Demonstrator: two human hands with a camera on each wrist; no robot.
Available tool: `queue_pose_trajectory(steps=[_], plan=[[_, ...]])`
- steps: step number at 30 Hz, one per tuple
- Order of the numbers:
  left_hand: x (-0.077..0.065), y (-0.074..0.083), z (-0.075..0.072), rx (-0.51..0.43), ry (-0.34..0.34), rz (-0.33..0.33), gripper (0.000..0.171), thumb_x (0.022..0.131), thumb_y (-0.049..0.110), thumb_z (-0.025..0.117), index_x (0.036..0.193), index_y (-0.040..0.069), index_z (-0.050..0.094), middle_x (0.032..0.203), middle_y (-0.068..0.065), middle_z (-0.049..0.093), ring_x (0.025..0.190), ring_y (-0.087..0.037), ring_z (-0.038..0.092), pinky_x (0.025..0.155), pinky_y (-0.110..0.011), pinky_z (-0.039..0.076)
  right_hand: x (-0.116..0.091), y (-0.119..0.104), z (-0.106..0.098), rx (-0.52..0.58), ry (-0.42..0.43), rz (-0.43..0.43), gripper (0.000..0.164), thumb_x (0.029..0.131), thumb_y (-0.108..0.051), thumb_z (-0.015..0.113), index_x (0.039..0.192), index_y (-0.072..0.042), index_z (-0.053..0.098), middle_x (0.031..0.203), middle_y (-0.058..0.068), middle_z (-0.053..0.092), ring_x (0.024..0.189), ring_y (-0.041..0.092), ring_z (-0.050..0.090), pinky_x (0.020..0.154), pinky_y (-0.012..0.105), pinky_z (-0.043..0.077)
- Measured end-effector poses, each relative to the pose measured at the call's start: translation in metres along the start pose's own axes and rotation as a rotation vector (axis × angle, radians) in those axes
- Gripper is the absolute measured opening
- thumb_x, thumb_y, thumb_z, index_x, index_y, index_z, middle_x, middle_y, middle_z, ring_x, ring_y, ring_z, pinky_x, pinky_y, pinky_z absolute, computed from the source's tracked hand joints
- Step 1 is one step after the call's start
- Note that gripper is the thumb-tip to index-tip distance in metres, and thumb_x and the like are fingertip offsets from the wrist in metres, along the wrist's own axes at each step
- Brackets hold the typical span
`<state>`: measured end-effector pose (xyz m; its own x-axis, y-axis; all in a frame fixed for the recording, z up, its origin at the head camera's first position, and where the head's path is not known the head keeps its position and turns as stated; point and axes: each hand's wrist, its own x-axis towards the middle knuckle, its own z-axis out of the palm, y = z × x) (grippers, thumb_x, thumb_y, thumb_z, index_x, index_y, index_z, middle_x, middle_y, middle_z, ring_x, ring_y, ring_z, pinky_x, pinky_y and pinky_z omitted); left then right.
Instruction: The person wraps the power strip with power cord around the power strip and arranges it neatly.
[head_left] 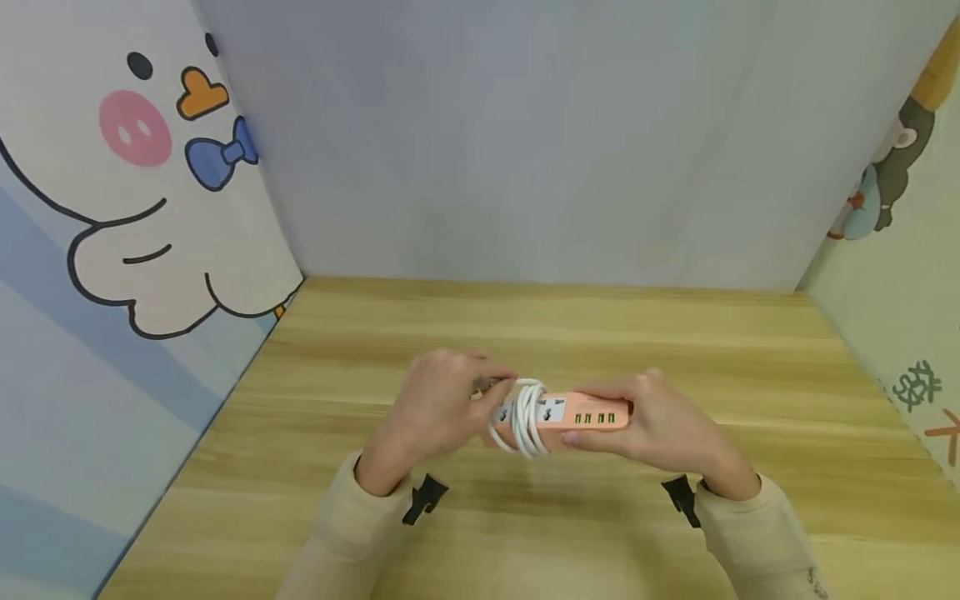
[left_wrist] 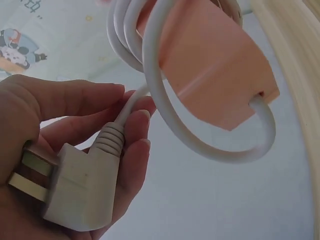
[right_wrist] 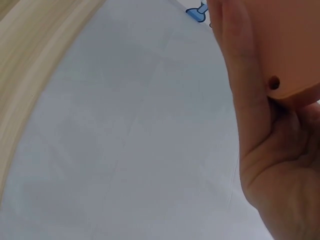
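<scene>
An orange power strip (head_left: 600, 414) with white socket faces and several USB ports is held above the table, white cord (head_left: 529, 425) looped several times round its left half. My right hand (head_left: 667, 429) grips its right end, thumb along the near side; in the right wrist view the strip's underside (right_wrist: 295, 45) shows a small round hole. At the other end, my left hand (head_left: 442, 408) pinches the cord near its plug (left_wrist: 82, 187). The white plug lies within the curled left fingers, metal prongs towards the palm, in the left wrist view. One cord loop leaves the strip's end there.
Below the hands spreads a wood-grain table (head_left: 360, 325). A plain grey wall (head_left: 540, 150) stands behind it, with a cartoon-duck panel (head_left: 67, 150) at the left and a pale printed panel (head_left: 915, 300) at the right. Black straps (head_left: 426, 498) show near both cuffs.
</scene>
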<state>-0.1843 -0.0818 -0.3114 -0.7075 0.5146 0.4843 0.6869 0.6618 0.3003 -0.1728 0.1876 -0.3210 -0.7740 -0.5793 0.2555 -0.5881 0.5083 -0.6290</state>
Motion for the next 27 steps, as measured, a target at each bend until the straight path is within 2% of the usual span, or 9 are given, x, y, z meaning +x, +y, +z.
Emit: queue_pose_trajectory(steps=[4,11,16,21,24,27], plan=[[0.002,0.003,-0.004,-0.011,-0.010,0.016,0.015,0.096,0.019,0.069,0.103,0.013,0.081,0.095,0.001,0.077,0.072,-0.007,0.067,0.063,-0.022,0.051,0.001,-0.002,-0.003,-0.022,0.044,-0.014,0.028,0.086,-0.033,0.083,0.109,-0.019,0.076,0.080,-0.014,0.072,0.059,0.000,0.061,0.054,0.024,0.052],[-0.001,0.007,-0.010,-0.033,-0.056,-0.011,0.022,0.098,0.024,0.066,0.113,0.012,0.078,0.102,-0.001,0.076,0.079,-0.013,0.069,0.070,-0.029,0.054,0.002,-0.005,-0.002,-0.050,0.096,-0.010,0.032,0.085,-0.030,0.084,0.112,-0.015,0.076,0.080,-0.012,0.072,0.057,0.000,0.060,0.053,0.023,0.051],[-0.004,0.007,-0.014,-0.036,-0.067,-0.009,0.029,0.098,0.029,0.067,0.120,0.012,0.075,0.106,-0.002,0.074,0.080,-0.012,0.066,0.070,-0.028,0.053,0.004,-0.007,-0.002,-0.069,0.124,-0.031,0.031,0.084,-0.028,0.085,0.110,-0.015,0.076,0.078,-0.011,0.071,0.055,-0.001,0.058,0.051,0.022,0.049],[-0.006,0.004,-0.018,-0.091,-0.092,-0.008,0.037,0.101,0.036,0.062,0.128,0.011,0.071,0.112,-0.001,0.073,0.085,-0.011,0.066,0.073,-0.027,0.053,0.007,-0.008,-0.001,-0.081,0.143,-0.025,0.034,0.084,-0.028,0.084,0.112,-0.009,0.076,0.077,-0.008,0.072,0.051,-0.002,0.055,0.048,0.021,0.047],[-0.007,0.002,-0.019,-0.122,-0.109,0.003,0.036,0.105,0.033,0.055,0.130,0.011,0.069,0.117,-0.002,0.072,0.096,-0.013,0.067,0.079,-0.031,0.054,0.007,-0.008,0.000,-0.090,0.159,0.001,0.039,0.085,-0.029,0.084,0.115,-0.006,0.075,0.077,-0.007,0.073,0.051,-0.001,0.055,0.048,0.022,0.047],[-0.007,-0.001,-0.019,-0.175,-0.143,0.013,0.032,0.107,0.023,0.053,0.132,0.010,0.068,0.114,-0.002,0.073,0.093,-0.014,0.064,0.076,-0.030,0.053,0.006,-0.006,0.002,-0.095,0.169,0.030,0.034,0.085,-0.030,0.084,0.112,-0.011,0.076,0.073,-0.010,0.070,0.050,0.000,0.053,0.048,0.022,0.045]])
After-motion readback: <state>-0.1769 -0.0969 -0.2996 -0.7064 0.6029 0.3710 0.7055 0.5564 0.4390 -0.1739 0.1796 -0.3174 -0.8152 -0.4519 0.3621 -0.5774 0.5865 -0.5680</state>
